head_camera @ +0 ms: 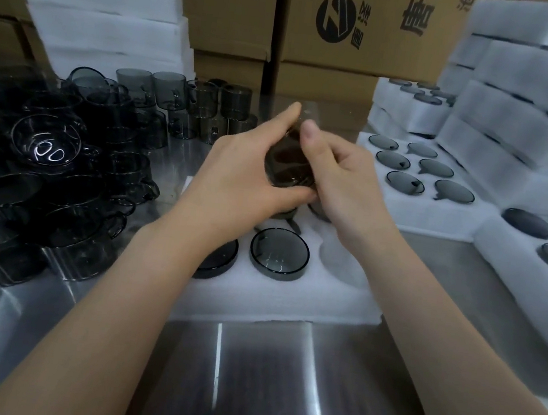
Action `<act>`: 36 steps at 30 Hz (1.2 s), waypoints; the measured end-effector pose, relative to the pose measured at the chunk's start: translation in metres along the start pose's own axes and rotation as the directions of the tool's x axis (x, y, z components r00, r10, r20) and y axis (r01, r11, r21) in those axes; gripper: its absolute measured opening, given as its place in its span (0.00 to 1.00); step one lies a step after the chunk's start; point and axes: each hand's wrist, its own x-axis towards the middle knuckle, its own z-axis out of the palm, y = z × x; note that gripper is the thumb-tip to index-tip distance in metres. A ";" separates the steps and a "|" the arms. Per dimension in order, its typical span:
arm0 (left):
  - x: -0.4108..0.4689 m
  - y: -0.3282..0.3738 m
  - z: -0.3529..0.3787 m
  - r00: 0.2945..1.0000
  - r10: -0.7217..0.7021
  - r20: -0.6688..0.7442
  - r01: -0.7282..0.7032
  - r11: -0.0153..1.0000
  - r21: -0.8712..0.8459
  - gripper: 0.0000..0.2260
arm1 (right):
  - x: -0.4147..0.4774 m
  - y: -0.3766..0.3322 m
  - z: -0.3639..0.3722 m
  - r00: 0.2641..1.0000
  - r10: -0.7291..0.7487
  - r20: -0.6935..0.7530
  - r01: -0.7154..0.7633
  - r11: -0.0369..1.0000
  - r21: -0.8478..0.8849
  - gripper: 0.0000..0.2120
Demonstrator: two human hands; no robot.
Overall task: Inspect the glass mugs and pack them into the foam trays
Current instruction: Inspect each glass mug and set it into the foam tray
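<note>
A smoky grey glass mug (288, 164) is held up over the table between both hands. My left hand (246, 169) grips it from the left, fingers curled round its side. My right hand (338, 177) grips it from the right, thumb up along the rim. Directly below lies a white foam tray (275, 297) with two mugs seated in its front pockets, one (279, 252) in plain sight and one (219, 259) partly hidden by my left forearm. An empty pocket (340, 258) lies to the right of them.
Several loose grey mugs (62, 174) are heaped on the steel table at the left. Filled foam trays (438, 206) lie and stack at the right. White foam sheets (94, 2) and cardboard boxes (350, 27) stand at the back.
</note>
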 end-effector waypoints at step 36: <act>-0.001 0.001 0.003 1.000 0.018 -0.019 -0.018 1.000 -0.015 0.38 | 0.002 0.000 -0.005 0.976 0.183 0.114 -0.208 0.940 0.270 0.15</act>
